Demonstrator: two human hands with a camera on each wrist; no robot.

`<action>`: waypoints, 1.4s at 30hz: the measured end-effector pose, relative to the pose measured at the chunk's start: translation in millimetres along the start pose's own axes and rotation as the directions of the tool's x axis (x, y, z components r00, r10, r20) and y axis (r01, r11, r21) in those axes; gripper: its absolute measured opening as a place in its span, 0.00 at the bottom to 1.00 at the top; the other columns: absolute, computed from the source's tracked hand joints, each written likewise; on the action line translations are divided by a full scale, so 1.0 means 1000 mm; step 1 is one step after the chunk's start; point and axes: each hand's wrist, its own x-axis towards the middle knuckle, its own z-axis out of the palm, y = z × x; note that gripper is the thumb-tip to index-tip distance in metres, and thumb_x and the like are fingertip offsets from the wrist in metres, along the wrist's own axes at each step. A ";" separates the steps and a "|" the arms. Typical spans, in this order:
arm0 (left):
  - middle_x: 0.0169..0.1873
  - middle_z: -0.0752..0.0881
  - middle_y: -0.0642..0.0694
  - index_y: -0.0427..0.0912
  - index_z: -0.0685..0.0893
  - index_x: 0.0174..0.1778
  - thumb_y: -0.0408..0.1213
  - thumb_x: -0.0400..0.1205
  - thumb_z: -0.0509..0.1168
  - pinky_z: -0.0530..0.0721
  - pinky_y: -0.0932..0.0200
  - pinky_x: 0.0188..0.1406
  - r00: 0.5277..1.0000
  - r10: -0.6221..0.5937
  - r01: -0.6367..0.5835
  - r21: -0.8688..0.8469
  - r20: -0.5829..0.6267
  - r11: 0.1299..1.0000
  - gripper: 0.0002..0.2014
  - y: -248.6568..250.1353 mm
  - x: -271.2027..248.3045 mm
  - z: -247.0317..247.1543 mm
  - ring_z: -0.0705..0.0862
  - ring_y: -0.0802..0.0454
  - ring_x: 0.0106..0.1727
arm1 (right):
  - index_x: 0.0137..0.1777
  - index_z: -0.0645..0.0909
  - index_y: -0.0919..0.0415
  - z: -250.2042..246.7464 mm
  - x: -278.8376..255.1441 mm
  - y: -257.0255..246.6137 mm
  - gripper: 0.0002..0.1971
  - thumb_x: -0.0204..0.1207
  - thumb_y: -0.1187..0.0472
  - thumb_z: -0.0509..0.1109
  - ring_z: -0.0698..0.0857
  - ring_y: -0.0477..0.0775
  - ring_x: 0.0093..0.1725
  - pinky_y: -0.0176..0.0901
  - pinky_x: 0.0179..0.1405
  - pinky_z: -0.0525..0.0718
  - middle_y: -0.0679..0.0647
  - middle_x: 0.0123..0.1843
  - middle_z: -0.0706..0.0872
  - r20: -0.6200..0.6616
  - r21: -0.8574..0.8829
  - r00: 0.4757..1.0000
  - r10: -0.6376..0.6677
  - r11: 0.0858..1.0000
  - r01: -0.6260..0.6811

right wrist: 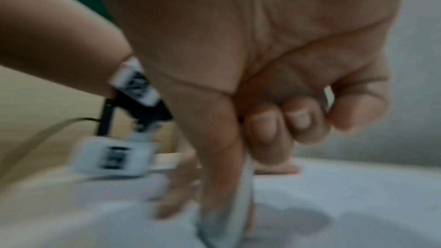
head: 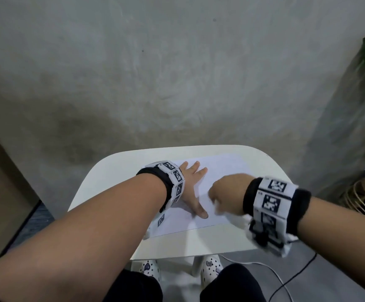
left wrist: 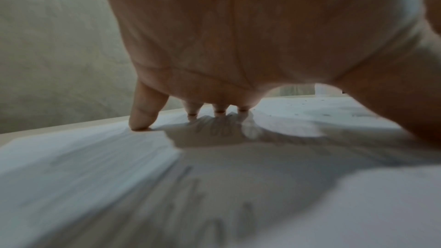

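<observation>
Head view: left hand (head: pixel 191 184) flat on one sheet (head: pixel 225 168), right hand (head: pixel 227 190) pinching one pen (right wrist: pixel 241 195).

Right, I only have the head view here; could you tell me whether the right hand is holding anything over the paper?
Observer: Yes. The right wrist view shows the right hand gripping a thin white stick, pointed down at the paper.
Operator: Thank you. Is the left palm pressed flat on the sheet?
Observer: No. The left wrist view shows the left hand arched, palm raised, with its fingertips touching the paper.
</observation>
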 end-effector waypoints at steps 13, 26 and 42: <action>0.83 0.29 0.53 0.56 0.29 0.83 0.73 0.62 0.72 0.44 0.29 0.78 1.000 0.002 -0.002 0.003 0.001 1.000 0.68 -0.001 0.001 0.001 0.32 0.43 0.84 | 0.49 0.82 0.54 0.008 -0.011 -0.008 0.06 0.79 0.58 0.63 0.80 0.55 0.44 0.44 0.46 0.72 0.48 0.39 0.79 -0.109 -0.110 0.994 -0.015 0.994 0.003; 0.82 0.29 0.55 0.57 0.29 0.82 0.73 0.63 0.71 0.44 0.29 0.78 1.000 -0.001 0.001 -0.004 0.004 1.000 0.67 -0.001 -0.001 0.000 0.31 0.46 0.84 | 0.52 0.83 0.53 -0.001 -0.005 0.015 0.08 0.79 0.55 0.65 0.83 0.54 0.48 0.45 0.51 0.79 0.47 0.44 0.85 -0.076 -0.099 0.991 0.107 0.989 -0.114; 0.83 0.30 0.54 0.55 0.29 0.83 0.73 0.63 0.71 0.45 0.31 0.79 1.000 0.005 -0.005 0.012 -0.007 1.000 0.67 -0.001 -0.001 0.001 0.32 0.44 0.84 | 0.49 0.83 0.58 -0.008 0.003 0.009 0.09 0.78 0.56 0.64 0.83 0.55 0.44 0.44 0.47 0.79 0.48 0.39 0.82 -0.044 -0.057 0.992 0.122 0.991 -0.124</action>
